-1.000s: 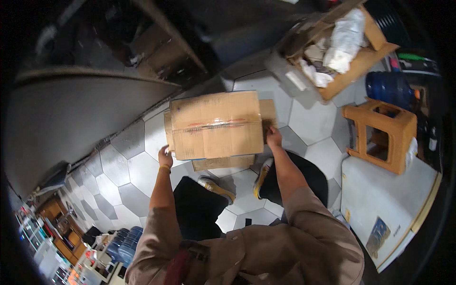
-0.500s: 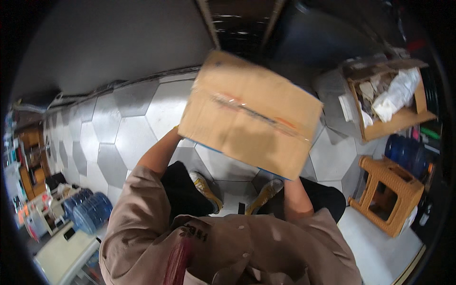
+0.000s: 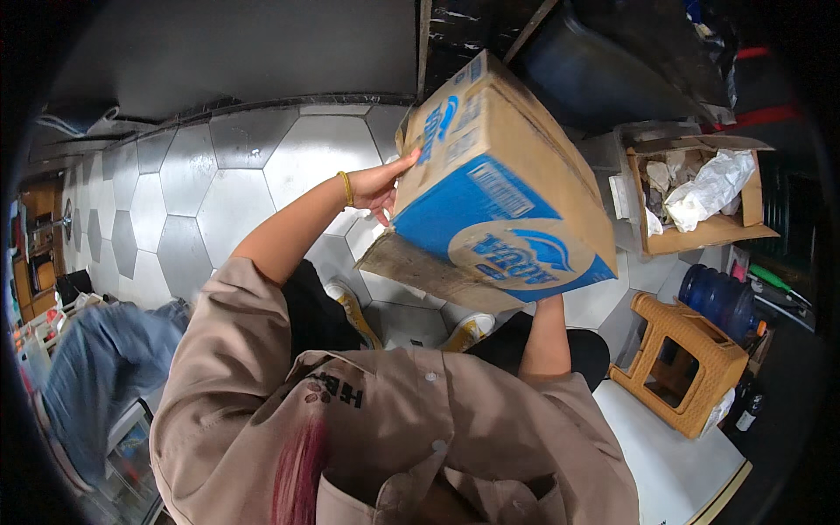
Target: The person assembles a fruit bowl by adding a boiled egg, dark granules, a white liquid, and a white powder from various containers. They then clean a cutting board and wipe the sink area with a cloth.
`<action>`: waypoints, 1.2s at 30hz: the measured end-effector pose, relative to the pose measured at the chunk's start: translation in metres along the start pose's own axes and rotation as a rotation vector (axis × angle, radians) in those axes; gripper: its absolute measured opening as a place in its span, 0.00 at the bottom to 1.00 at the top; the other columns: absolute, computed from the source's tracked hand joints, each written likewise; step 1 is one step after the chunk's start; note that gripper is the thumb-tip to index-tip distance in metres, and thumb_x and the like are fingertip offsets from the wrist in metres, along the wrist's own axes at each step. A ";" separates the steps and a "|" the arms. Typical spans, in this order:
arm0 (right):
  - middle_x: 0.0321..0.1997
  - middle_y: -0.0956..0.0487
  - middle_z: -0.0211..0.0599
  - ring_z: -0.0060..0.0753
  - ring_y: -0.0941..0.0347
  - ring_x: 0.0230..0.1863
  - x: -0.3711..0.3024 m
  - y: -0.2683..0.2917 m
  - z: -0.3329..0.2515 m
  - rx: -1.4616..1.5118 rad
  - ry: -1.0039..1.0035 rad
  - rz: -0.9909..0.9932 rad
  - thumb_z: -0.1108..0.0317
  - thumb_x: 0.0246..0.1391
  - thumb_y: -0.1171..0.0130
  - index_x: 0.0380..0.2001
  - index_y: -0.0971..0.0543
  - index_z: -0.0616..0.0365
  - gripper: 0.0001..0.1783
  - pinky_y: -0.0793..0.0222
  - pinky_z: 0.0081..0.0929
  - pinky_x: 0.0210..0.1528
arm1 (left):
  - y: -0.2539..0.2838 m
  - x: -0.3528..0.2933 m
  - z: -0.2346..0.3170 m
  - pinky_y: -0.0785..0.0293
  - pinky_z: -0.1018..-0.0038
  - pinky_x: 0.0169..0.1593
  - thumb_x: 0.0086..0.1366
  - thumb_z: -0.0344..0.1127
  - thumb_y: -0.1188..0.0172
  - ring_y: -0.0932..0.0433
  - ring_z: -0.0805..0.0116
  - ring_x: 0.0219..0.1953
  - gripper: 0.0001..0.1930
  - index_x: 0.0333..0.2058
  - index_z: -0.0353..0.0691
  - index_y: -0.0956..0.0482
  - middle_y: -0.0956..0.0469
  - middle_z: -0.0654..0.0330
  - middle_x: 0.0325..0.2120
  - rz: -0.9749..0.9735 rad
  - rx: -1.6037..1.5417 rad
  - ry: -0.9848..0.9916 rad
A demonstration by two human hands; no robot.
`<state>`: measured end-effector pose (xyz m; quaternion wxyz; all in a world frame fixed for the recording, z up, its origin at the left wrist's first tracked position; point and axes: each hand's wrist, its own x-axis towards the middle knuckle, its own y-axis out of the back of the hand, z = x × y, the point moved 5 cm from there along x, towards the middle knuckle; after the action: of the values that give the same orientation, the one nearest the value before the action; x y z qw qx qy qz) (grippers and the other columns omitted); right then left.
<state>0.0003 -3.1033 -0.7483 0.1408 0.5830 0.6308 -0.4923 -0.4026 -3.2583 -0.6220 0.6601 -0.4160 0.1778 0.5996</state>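
Note:
A brown cardboard box (image 3: 516,188) with blue printed panels is held up in front of me, tilted, its corner edges facing up. A loose, worn flap (image 3: 424,267) sticks out from its near lower left edge. My left hand (image 3: 387,185), with a yellow band at the wrist, grips the box's left side, thumb against the printed cardboard and fingers curled below. My right forearm (image 3: 548,339) reaches up to the near right edge of the box. The right hand itself is hidden behind the box.
On the right, an open carton (image 3: 713,232) holds crumpled paper and white plastic. Nearer are a brown woven-look stool (image 3: 643,350) on a white surface (image 3: 665,455) and a blue water jug (image 3: 717,297). Another person's denim-clad legs (image 3: 105,367) are at left. Hexagonal tiles (image 3: 184,219) cover the floor.
The box has turned, so its blue printed sides now face me instead of the taped plain face. My left hand has come into view on its side. A person in denim has appeared at left.

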 end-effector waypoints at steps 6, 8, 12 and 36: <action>0.58 0.25 0.47 0.46 0.28 0.59 -0.063 -0.011 0.040 0.224 -0.285 -0.108 0.53 0.63 0.55 0.58 0.28 0.54 0.25 0.32 0.48 0.58 | -0.044 -0.069 0.053 0.19 0.60 0.33 0.42 0.94 0.78 0.16 0.60 0.29 0.71 0.70 0.36 0.49 0.21 0.43 0.32 0.023 0.369 0.111; 0.58 0.25 0.46 0.45 0.28 0.59 -0.091 -0.009 0.063 0.314 -0.406 -0.130 0.53 0.62 0.55 0.58 0.29 0.54 0.25 0.32 0.49 0.58 | -0.053 -0.084 0.068 0.21 0.62 0.33 0.40 0.94 0.84 0.16 0.56 0.34 0.71 0.73 0.42 0.57 0.23 0.38 0.38 0.017 0.443 0.186; 0.58 0.25 0.45 0.45 0.28 0.59 -0.129 0.000 0.090 0.451 -0.562 -0.147 0.54 0.62 0.55 0.58 0.29 0.54 0.25 0.32 0.49 0.58 | -0.073 -0.072 0.097 0.22 0.61 0.37 0.43 0.93 0.82 0.17 0.53 0.35 0.68 0.72 0.45 0.49 0.21 0.39 0.38 0.056 0.544 0.095; 0.45 0.23 0.44 0.40 0.24 0.41 -0.248 -0.154 0.054 0.236 -0.155 -0.018 0.61 0.59 0.38 0.51 0.26 0.59 0.20 0.22 0.32 0.45 | -0.206 -0.022 0.086 0.36 0.54 0.63 0.69 0.46 0.50 0.32 0.34 0.59 0.30 0.62 0.29 0.38 0.35 0.26 0.55 0.354 0.299 -0.510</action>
<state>-0.0860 -3.2683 -0.5174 0.1152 0.5502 0.5611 -0.6076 -0.2362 -3.1935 -0.4854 0.6226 -0.1140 0.1622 0.7570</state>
